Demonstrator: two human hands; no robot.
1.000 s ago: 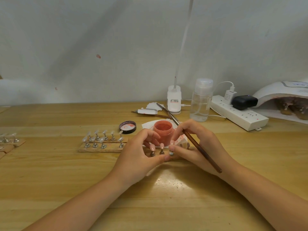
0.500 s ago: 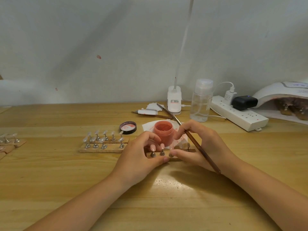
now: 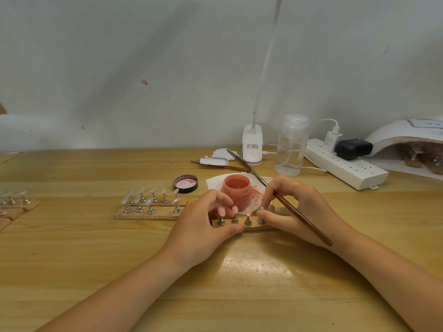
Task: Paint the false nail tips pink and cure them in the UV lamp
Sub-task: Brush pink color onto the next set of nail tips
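Right at the centre of the table [image 3: 72, 259], a short strip holder [image 3: 254, 227] carries four small metal stands [image 3: 247, 221] in a row; the two stands toward nine o'clock bear pink nail tips [image 3: 235, 209], while what sits on the other two is hidden behind fingers. The left hand [image 3: 203, 226] grips the holder's nine o'clock end, thumb along its near edge and fingers curled over the far side. The right hand [image 3: 302, 212] pinches the stand at the three o'clock end with thumb and forefinger, and also grips a long brown brush [image 3: 297, 213] that slants from twelve o'clock past the fingers to about four o'clock. Just beyond the holder, at twelve o'clock, stands an open pot of pink paint [image 3: 237, 188] on a stained white tissue [image 3: 215, 182]; its lid [image 3: 186, 183] lies near, toward ten o'clock. At nine o'clock lies a longer holder of clear tips [image 3: 151, 204]. Toward one o'clock stands a clear bottle [image 3: 291, 149], then a white power strip [image 3: 345, 166], and at two o'clock the white UV lamp [image 3: 405, 137], with brownish shapes inside that I cannot tell apart.
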